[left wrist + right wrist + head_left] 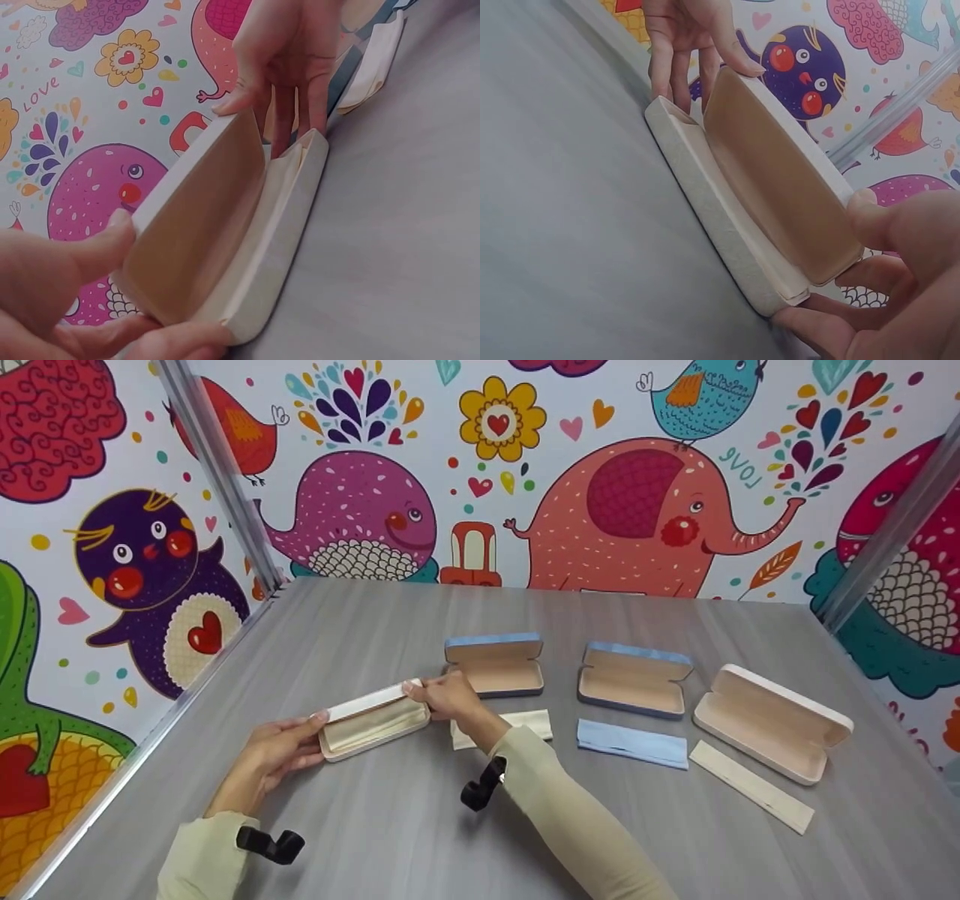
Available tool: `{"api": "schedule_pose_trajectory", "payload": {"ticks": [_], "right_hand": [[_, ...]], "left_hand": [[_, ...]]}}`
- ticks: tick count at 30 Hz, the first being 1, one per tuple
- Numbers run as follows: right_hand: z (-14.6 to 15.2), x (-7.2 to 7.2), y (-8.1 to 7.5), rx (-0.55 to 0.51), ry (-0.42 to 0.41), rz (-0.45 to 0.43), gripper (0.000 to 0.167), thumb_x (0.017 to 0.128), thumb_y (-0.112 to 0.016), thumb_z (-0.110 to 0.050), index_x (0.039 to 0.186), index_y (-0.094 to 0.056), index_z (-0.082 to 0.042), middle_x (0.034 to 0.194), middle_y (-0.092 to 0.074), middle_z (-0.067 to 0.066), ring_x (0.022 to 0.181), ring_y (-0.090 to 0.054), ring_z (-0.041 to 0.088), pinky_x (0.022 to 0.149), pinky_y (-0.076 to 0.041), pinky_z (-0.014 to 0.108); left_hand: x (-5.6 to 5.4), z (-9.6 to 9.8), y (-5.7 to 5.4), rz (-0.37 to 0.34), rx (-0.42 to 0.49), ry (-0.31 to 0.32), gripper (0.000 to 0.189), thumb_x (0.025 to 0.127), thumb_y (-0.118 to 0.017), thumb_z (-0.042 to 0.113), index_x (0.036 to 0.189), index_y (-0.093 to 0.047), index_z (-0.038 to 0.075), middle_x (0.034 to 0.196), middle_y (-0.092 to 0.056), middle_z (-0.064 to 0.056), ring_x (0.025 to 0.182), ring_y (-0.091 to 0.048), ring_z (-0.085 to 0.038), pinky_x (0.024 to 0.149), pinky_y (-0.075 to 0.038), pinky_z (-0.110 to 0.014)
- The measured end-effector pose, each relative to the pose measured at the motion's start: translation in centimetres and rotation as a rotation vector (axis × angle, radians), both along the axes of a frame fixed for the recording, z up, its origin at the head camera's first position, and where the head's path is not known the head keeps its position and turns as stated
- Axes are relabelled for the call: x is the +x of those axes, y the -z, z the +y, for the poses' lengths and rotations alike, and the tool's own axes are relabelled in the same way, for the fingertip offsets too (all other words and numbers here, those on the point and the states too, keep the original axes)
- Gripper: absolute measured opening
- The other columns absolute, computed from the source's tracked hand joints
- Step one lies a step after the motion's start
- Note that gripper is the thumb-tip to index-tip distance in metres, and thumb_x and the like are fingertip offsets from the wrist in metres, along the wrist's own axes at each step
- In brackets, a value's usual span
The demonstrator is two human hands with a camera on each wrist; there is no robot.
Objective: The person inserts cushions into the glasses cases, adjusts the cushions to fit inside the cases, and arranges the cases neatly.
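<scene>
A white glasses case stands half open at the left of the table, its lid tilted over the base. Inside the base lies a folded cream cloth, also visible in the left wrist view. My left hand grips the case's left end, thumb on the lid's edge and fingers at the base. At the other end, my right hand holds the case in the same way, thumb on the lid and fingers low by the base. The right hand partly hides an open blue glasses case behind it.
A second open blue case and an open white case stand to the right. In front of the cases lie a cream cloth, a blue cloth and another cream cloth. A cartoon-printed wall borders the table's back.
</scene>
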State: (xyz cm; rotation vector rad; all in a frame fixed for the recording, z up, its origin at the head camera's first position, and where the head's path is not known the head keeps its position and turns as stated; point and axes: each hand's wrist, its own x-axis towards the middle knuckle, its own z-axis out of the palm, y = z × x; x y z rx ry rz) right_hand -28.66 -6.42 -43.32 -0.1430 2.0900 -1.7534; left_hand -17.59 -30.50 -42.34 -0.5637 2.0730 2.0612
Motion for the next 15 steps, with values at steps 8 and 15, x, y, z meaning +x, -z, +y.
{"api": "schedule_pose_trajectory", "payload": {"ticks": [8,15], "right_hand": [[0.1,0.4,0.5,0.106,0.023,0.13,0.034,0.088,-0.077,-0.031,0.105,-0.078,-0.001,0.119,-0.07,0.015,0.101,-0.06,0.017,0.092,-0.054,0.029],[0.2,0.7,1.2,0.124,0.032,0.192,0.035,0.089,-0.077,-0.031,0.112,-0.075,-0.005,0.126,-0.069,0.013,0.113,-0.057,0.019,0.109,-0.046,0.038]], "left_hand": [[0.2,0.0,0.2,0.013,-0.006,0.002,0.078,0.096,-0.069,0.026,0.146,-0.028,-0.017,0.099,-0.071,-0.006,0.091,-0.07,-0.013,0.079,-0.061,-0.027],[0.4,-0.1,0.5,0.022,-0.011,-0.003,0.082,0.095,-0.071,0.022,0.148,-0.024,-0.019,0.106,-0.07,-0.01,0.094,-0.07,-0.015,0.082,-0.061,-0.028]]}}
